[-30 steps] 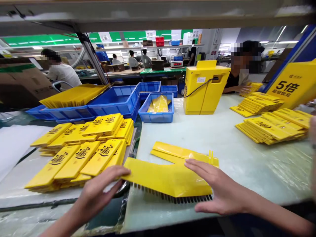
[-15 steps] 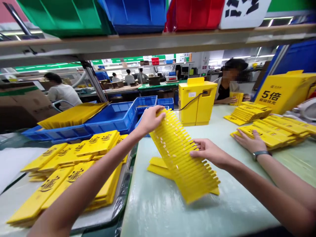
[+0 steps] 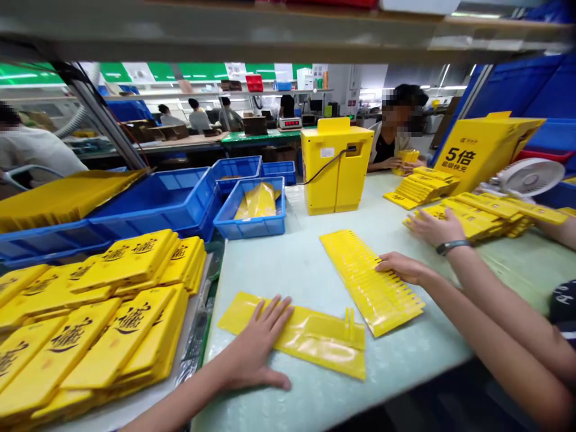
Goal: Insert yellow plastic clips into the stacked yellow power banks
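My left hand (image 3: pixel 260 343) lies spread over the left part of a long glossy yellow plastic sheet (image 3: pixel 315 336), which is flat on the table. Two narrow yellow prongs show near that sheet's right end. My right hand (image 3: pixel 401 267) has its fingers closed on the toothed right edge of a yellow sheet of narrow strips (image 3: pixel 360 276). That strip sheet rests on the table, slanting down to the right. Some fingertips of my right hand are hidden by the edge.
Stacked yellow slabs with black lettering (image 3: pixel 90 324) are at left. Behind stand blue bins (image 3: pixel 252 225) and a yellow box with a cable (image 3: pixel 335 174). At right, a co-worker's hand (image 3: pixel 443 231) touches yellow packs (image 3: pixel 477 216), close to my right arm. A white fan (image 3: pixel 531 177) stands beyond.
The strip sheet has gone from being held up tilted to lying on the table. My left hand has released it and moved down onto the other sheet. The view has shifted.
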Demonstrator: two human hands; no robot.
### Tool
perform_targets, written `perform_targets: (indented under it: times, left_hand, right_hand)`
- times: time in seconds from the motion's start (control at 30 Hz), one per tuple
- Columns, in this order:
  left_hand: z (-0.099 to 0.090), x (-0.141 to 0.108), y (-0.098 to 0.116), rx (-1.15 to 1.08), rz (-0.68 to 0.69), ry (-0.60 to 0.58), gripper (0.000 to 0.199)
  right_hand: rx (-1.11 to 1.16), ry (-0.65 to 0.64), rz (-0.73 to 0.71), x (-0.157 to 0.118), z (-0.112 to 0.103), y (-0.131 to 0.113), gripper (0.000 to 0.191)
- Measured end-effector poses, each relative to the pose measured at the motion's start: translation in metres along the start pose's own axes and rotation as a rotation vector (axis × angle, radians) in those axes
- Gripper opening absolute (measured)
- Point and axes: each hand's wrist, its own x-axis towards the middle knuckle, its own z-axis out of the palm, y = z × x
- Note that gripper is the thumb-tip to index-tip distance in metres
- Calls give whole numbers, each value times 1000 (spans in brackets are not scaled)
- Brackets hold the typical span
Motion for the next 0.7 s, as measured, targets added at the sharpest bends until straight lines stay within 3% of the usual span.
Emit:
perform_targets:
  times: [0.1,0.2,0.27,0.37,0.4,0.43,0.5,0.6,0.7]
  left_hand:
    - [-1,-25,-2,-35,39,70,130]
    - [-4,-27,2,-73,-11,194,103]
    - [-6,-20,5,-85,-49,244,91]
    - [-10,-8,7,-104,-28,212,84]
    - [-12,-5,6,-111,-18,192,83]
    - [-13,-3,6,-116,-10,176,85]
    - [-12,-1,6,-131,-5,153,94]
    - [-9,-2,7,-138,-6,165,107]
    - [-5,-4,12,-115,-15,185,100]
  right_hand:
    - [-42,-96,57,-4,10,11,58]
    - [-250,-91,68,-10,18,14,53]
    - [-404,34,70,-19,24,15,48]
    - [-580,388,-50,-44,43,16,43]
    - [-628,465,-121,-55,53,16,42]
    - [-655,462,-184,-66,66,16,41]
    - [-657,228,-247,-86,95,15,41]
    - [-623,-159,-194,-102,132,15,39]
    - [-565,-245,-123,-99,150,19,29]
